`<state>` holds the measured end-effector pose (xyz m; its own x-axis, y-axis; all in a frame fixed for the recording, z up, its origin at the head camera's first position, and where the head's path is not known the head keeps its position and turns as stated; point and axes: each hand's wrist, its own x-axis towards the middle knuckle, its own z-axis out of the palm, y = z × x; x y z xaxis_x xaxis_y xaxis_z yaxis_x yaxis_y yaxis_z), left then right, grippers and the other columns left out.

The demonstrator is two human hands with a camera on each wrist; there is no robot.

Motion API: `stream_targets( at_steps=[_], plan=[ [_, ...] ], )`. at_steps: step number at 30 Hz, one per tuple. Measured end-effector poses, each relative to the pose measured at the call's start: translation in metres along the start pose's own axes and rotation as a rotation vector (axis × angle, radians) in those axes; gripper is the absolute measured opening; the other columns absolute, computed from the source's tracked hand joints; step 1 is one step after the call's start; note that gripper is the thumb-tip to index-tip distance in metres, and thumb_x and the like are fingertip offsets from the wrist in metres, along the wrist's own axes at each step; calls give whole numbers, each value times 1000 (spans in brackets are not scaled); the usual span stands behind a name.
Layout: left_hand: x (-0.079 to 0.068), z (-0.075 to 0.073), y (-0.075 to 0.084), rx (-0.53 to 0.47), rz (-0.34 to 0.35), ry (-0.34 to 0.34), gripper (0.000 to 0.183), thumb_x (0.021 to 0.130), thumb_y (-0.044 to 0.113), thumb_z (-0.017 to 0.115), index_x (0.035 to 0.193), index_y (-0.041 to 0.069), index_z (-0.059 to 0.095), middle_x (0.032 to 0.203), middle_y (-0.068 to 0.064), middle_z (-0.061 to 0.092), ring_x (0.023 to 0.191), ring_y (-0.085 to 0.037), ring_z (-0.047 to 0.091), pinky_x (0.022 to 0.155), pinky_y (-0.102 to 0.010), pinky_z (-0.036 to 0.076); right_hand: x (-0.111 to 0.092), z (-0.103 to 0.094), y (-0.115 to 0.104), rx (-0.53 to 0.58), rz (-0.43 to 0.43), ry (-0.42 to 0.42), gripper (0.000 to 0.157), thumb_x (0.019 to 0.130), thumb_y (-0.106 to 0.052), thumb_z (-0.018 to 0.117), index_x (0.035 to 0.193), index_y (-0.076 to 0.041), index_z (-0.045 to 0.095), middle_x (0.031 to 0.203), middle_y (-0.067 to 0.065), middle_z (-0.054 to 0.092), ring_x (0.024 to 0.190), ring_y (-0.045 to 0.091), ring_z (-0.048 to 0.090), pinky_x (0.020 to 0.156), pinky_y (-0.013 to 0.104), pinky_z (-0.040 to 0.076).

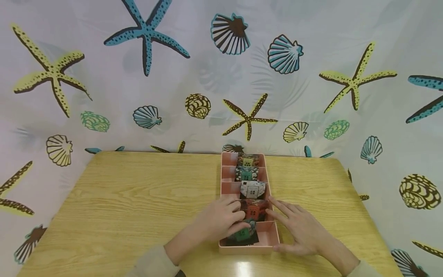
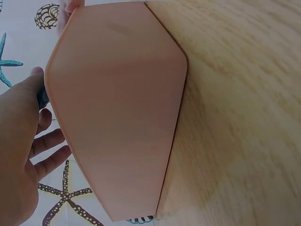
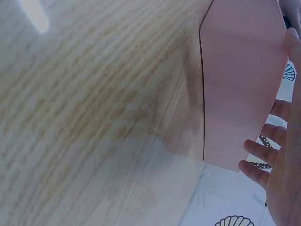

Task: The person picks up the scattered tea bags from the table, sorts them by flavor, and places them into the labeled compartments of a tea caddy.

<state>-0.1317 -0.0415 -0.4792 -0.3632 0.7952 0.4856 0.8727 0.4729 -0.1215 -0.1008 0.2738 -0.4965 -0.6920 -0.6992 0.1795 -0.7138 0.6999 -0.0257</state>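
Observation:
A long pink divided box (image 1: 249, 250) stands on the table, with small printed packets in its compartments. At its near end my left hand (image 1: 216, 219) reaches over the left wall and pinches a dark packet with a green label (image 1: 241, 234) between thumb and fingers. A bit of that dark packet shows beside the thumb in the left wrist view. My right hand (image 1: 302, 229) rests along the right wall, fingers spread and nearly straight at the rim, thumb by the near corner. Just behind the pinched packet stands a packet with a red label (image 1: 253, 211), partly covered by fingers.
Farther back in the box are a white packet (image 1: 253, 190), a packet with a teal label (image 1: 247, 175) and one with a yellow label (image 1: 248, 161). Around the box lies the wooden tabletop (image 1: 155, 192). A shell-and-starfish curtain (image 1: 194, 57) surrounds the table.

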Motion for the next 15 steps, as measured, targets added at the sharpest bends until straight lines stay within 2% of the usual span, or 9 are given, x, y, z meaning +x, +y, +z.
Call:
stream_targets(
  at_steps=[3,5,9,15],
  plan=[
    [-1,3,3,8,1,-35,34,100,56,65,85,27,73,84,10,65,92,-12,63,93,-29,59,0,0,0,0,-2,5,91,87,-75,67,160,-23,47,173,9,37,143,29,56,104,53,57],
    [-2,4,4,-3,-5,-65,35,101,57,63,85,27,73,84,10,64,90,-11,61,89,-27,58,-1,0,-1,2,-3,11,91,87,-75,68,159,-23,48,172,9,37,143,29,57,104,53,58],
    [-4,4,6,-17,-19,-115,36,102,57,61,87,27,72,87,9,64,94,-13,62,91,-30,58,-1,0,-1,1,-6,17,91,86,-73,70,159,-22,49,172,10,38,142,29,57,104,52,58],
    [-5,4,6,-4,-28,-98,34,100,56,65,85,26,64,90,9,64,100,-15,63,97,-34,58,1,-1,0,-8,-9,12,92,85,-72,72,158,-22,49,172,9,38,145,29,55,105,52,57]
  ],
)
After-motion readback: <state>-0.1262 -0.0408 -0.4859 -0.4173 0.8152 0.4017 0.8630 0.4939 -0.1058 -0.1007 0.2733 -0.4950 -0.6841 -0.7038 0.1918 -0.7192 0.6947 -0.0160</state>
